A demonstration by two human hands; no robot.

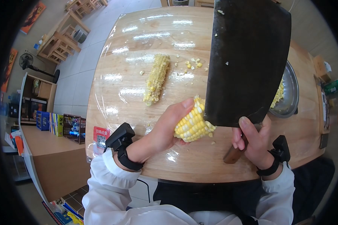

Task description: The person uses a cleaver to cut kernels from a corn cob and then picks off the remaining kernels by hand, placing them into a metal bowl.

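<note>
My left hand [169, 122] is closed around a piece of yellow corn [193, 122], most of its kernels still on the side that shows. My right hand [253, 138] grips the brown wooden handle [234, 153] of a large dark cleaver [249, 63]. The blade stands up and away from me, its lower left corner right beside the corn; whether they touch I cannot tell. A stripped cob [157, 79] lies on the table beyond my left hand. Loose kernels [193, 63] are scattered between the cob and the blade.
A metal bowl [292, 90] with kernels sits at the right, partly behind the cleaver. The wooden table [131, 45] has a clear plastic cover and a red QR card [100, 138] at its left edge. A side counter [45, 142] with boxes stands at the left.
</note>
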